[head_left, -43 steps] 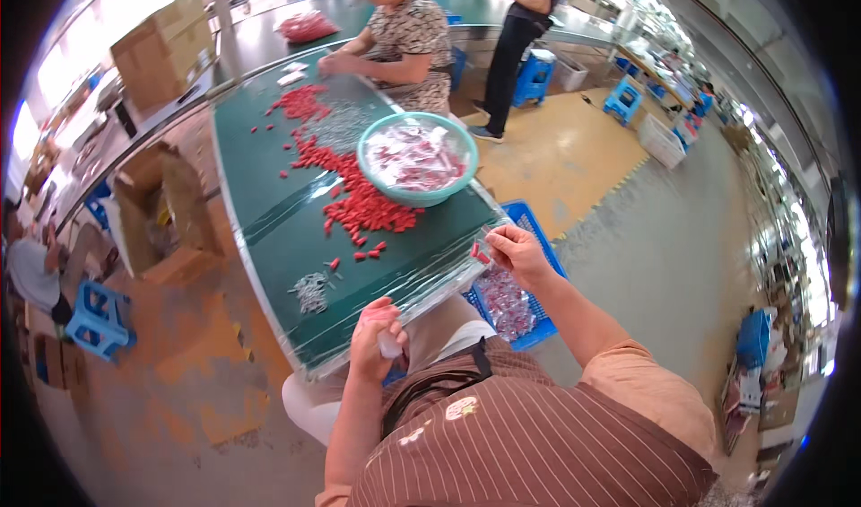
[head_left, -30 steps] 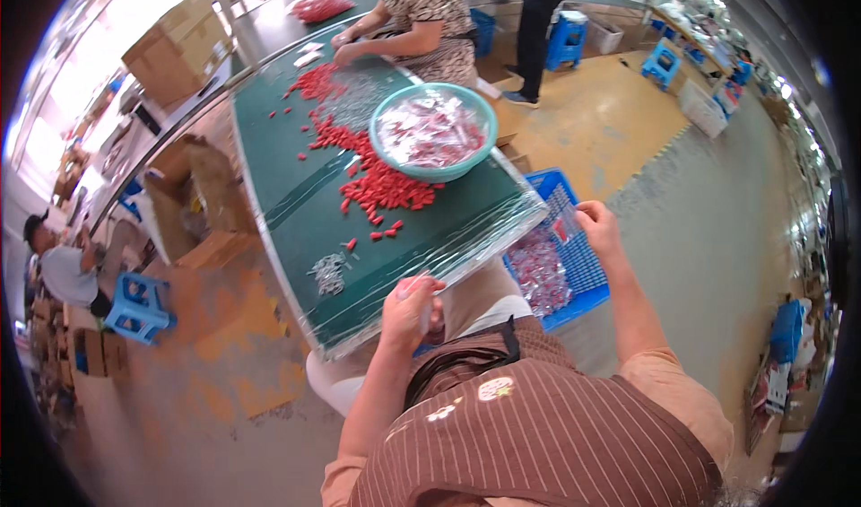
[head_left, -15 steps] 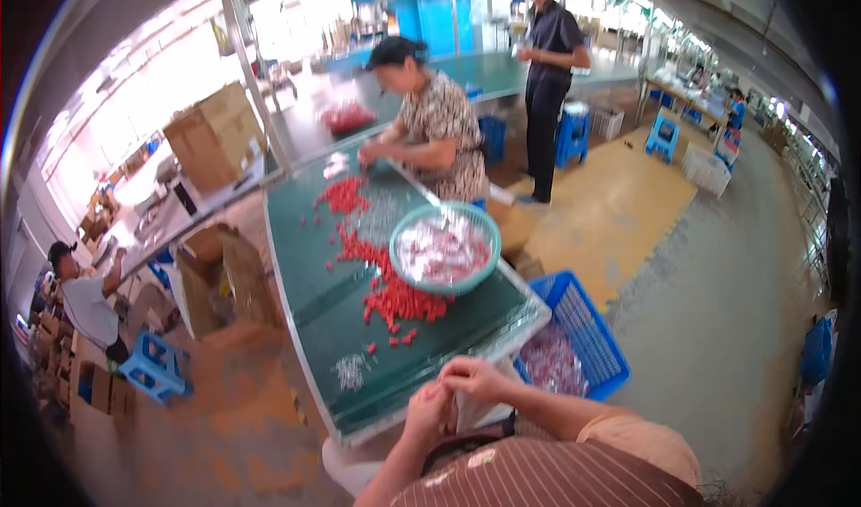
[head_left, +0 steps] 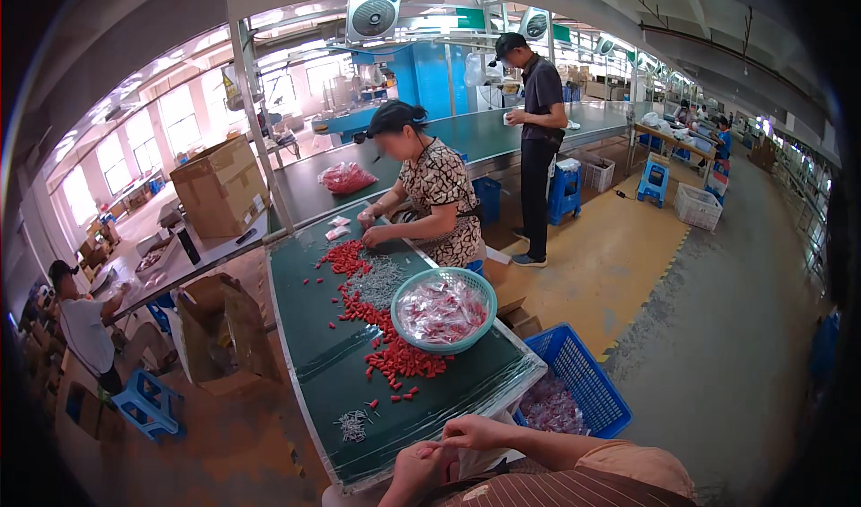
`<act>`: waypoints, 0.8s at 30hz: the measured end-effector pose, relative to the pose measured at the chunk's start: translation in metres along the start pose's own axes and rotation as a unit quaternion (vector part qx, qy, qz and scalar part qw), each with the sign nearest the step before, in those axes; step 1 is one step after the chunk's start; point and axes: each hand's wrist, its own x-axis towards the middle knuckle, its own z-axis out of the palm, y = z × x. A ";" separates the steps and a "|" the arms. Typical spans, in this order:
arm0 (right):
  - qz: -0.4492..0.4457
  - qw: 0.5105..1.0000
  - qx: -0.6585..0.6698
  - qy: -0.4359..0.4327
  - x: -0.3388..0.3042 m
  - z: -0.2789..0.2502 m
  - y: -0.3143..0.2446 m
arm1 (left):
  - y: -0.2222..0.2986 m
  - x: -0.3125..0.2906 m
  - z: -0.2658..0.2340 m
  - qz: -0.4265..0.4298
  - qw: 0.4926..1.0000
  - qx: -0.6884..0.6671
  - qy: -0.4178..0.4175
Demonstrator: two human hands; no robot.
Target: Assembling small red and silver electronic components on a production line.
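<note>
My left hand (head_left: 417, 471) and my right hand (head_left: 475, 432) are together at the lower edge, just off the near end of the green-topped table (head_left: 314, 372). Both are closed, fingertips pinched close to each other; what they hold is hidden, with only a pinkish bit showing at the left fingers. Nearest on the tabletop lies a small heap of grey screws (head_left: 352, 426). Beyond it spread many red plastic wall plugs (head_left: 404, 359) and a larger pile of screws (head_left: 379, 283). A turquoise basket (head_left: 491, 308) holds clear bags (head_left: 439, 310) with red pieces inside.
A blue crate (head_left: 614, 408) with filled clear bags (head_left: 552, 408) stands right of the table. Across the table, a co-worker (head_left: 430, 179) handles a small bag; another person (head_left: 538, 130) stands behind. Cartons (head_left: 220, 327) and a blue stool (head_left: 148, 404) are at left.
The view has tilted up and sharpened, so my hands sit lower in the picture. They remain pinched together. The co-worker opposite has raised one hand with a small bag.
</note>
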 end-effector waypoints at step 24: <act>0.064 0.995 -0.031 0.074 0.002 0.028 0.009 | -0.042 0.015 0.005 0.223 0.927 0.288 0.093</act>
